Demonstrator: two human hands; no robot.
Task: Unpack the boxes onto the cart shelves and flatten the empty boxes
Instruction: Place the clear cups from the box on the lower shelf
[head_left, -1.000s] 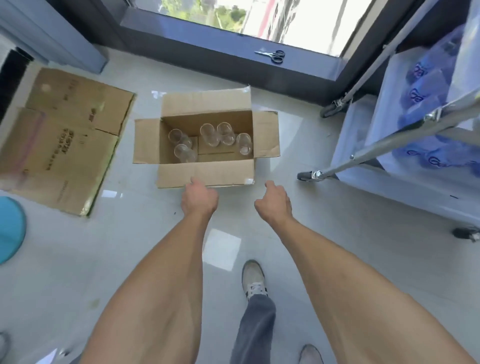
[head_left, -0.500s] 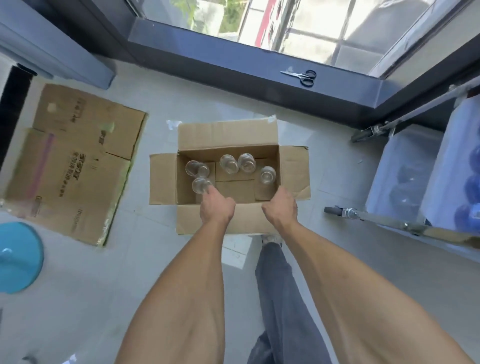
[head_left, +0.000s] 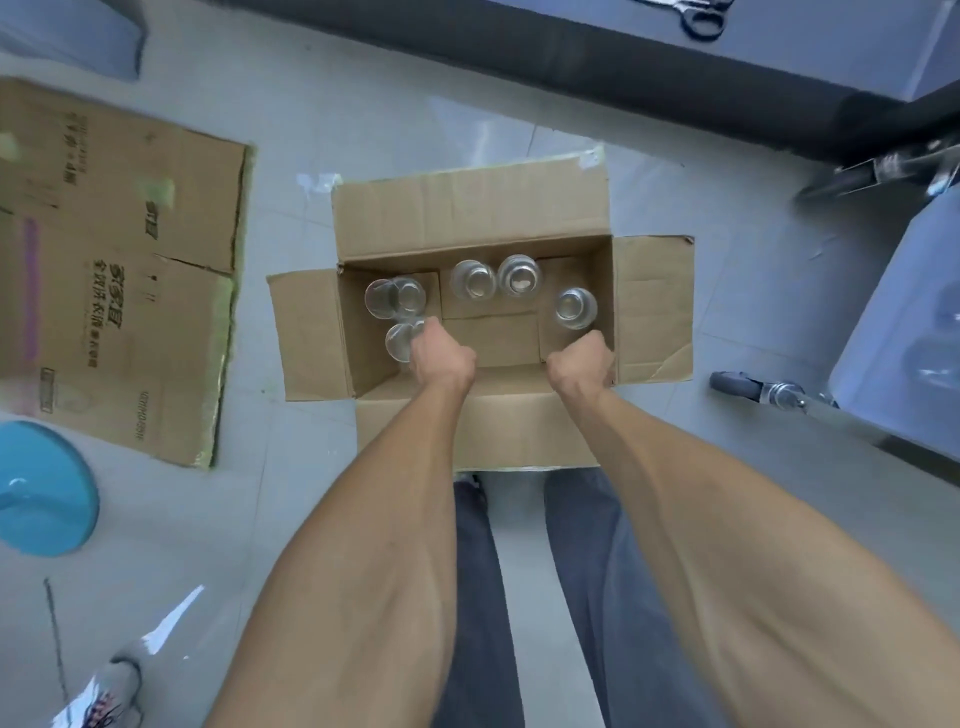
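Observation:
An open cardboard box (head_left: 470, 208) stands on the floor with its flaps spread. Several clear glasses stand inside: a pair at the back (head_left: 496, 278), one at the right (head_left: 574, 307), one at the left (head_left: 395, 297). My left hand (head_left: 441, 358) reaches into the near left corner and its fingers wrap a glass (head_left: 399, 340) there. Just below the right glass, my right hand (head_left: 582, 364) is curled by the box's right wall, its fingers hidden. The cart (head_left: 893, 312) stands at the right.
A flattened cardboard box (head_left: 119, 260) lies on the floor to the left, with a blue round object (head_left: 41, 488) in front of it. Scissors (head_left: 696, 15) lie on the window sill. A cart wheel (head_left: 727, 383) sits right of the box. A shoe (head_left: 104, 696) shows bottom left.
I have stepped up to the box and leaned over it. Both hands went from above the near flap down into the box, the left one onto a glass.

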